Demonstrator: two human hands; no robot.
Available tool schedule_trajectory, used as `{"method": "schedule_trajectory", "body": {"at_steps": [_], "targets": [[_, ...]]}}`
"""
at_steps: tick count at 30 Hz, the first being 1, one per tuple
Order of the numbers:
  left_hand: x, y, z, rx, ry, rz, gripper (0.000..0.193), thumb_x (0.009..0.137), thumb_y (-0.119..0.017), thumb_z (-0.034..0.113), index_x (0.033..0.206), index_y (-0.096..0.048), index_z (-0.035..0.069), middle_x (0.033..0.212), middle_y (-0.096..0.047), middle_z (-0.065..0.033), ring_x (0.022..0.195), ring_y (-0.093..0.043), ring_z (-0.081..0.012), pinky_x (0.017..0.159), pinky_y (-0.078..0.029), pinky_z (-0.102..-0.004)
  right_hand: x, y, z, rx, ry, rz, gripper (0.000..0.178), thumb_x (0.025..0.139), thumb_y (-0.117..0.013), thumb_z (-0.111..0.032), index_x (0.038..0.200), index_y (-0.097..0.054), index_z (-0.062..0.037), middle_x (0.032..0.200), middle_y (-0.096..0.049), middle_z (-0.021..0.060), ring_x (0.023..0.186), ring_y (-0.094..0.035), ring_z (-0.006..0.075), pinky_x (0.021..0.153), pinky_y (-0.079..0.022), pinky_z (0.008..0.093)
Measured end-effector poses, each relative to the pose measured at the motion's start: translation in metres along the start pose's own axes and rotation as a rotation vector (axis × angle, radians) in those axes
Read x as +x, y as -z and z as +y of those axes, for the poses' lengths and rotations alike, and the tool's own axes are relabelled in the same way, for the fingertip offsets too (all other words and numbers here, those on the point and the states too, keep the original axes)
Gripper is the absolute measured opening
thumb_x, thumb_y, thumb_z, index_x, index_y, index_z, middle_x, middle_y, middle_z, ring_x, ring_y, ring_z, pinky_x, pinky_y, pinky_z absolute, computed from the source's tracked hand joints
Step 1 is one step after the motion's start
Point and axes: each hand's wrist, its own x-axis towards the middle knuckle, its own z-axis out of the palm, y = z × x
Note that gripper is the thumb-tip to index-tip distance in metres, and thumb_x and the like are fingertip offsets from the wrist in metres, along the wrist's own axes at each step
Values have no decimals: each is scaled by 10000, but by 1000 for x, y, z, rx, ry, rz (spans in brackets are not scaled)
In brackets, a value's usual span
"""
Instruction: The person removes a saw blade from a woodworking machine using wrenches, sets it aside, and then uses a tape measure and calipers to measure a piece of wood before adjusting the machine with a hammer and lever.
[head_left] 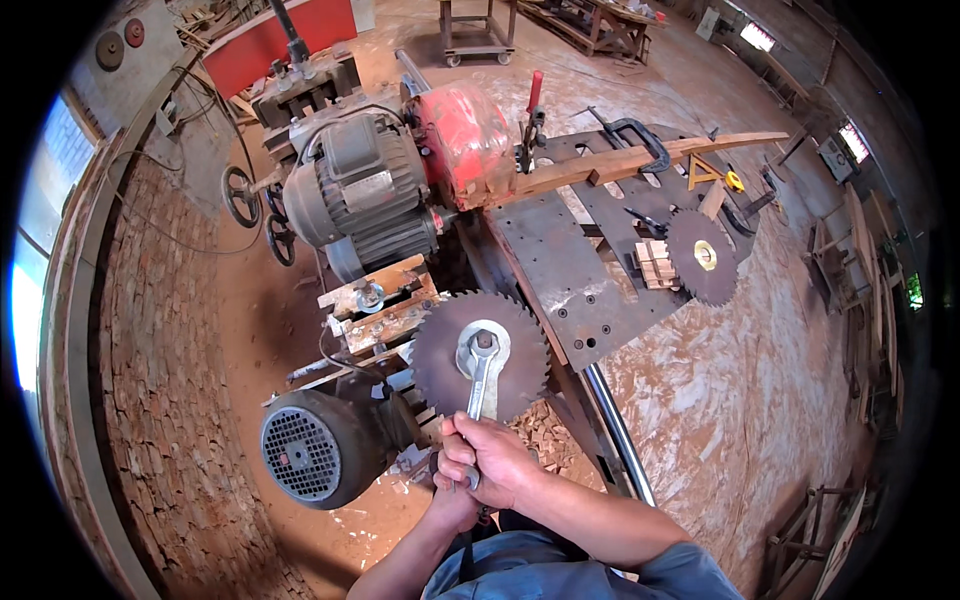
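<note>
A round toothed saw blade (436, 345) is mounted on the machine in front of me, with a pale flange (503, 345) and a nut at its centre. A silver wrench (480, 385) has its head around that nut, its handle pointing toward me. My right hand (492, 458) is wrapped around the handle. Close below and against it, my left hand (455, 503) is closed too; the right hand covers most of its fingers, so what it grips is hidden. A second saw blade (690, 250) lies on the metal table (560, 250) at the right.
Left of the mounted blade sit a dark motor (300, 455) and a larger grey motor (355, 185) beside a red guard (460, 130). A C-clamp (650, 145) is at a long wooden board (600, 162). Small wood blocks (655, 265) and a yellow tape measure (734, 181) rest on the table.
</note>
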Motion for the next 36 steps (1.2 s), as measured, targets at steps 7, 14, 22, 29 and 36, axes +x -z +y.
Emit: {"method": "schedule_trajectory", "body": {"at_steps": [7, 14, 22, 29, 36], "targets": [[-12, -18, 19, 249, -189, 59, 280, 907, -572, 85, 1183, -530, 61, 1011, -600, -11, 924, -614, -129, 758, -514, -267, 4, 11, 3, 220, -44, -121, 521, 1043, -253, -531, 865, -513, -116, 534, -305, 8, 454, -338, 173, 513, -384, 383], [-19, -21, 66, 596, 122, -98, 332, 863, -672, 46, 1175, -556, 39, 1028, -626, -7, 947, -601, -113, 797, -514, -266, -5, 26, -15, 146, -203, -186, 545, 1050, -211, -512, 829, -497, -104, 544, -270, 2, 461, -325, 176, 553, -396, 399], [-13, -12, 64, 286, 228, 14, 301, 930, -560, 15, 1228, -512, 11, 960, -631, -57, 741, -606, -98, 561, -471, -225, -2, 23, -5, 142, -53, -141, 419, 1079, -264, -392, 845, -451, -99, 540, -271, 3, 443, -323, 162, 491, -377, 361], [-18, -26, 47, 283, -63, 60, 205, 981, -513, 120, 1155, -551, 19, 974, -634, -55, 892, -620, -145, 786, -503, -275, -37, -8, 15, -175, 200, -371, 383, 1061, -351, -264, 747, -449, -66, 547, -398, 27, 490, -422, 184, 548, -443, 381], [-22, -55, 98, -213, -259, -197, 305, 993, -546, 343, 931, -533, 45, 609, -512, -51, 422, -493, -179, 377, -404, -327, -73, 19, -8, -810, 463, 78, 239, 978, -546, -121, 1052, -597, 101, 600, -510, 44, 511, -512, 130, 529, -538, 366]]}}
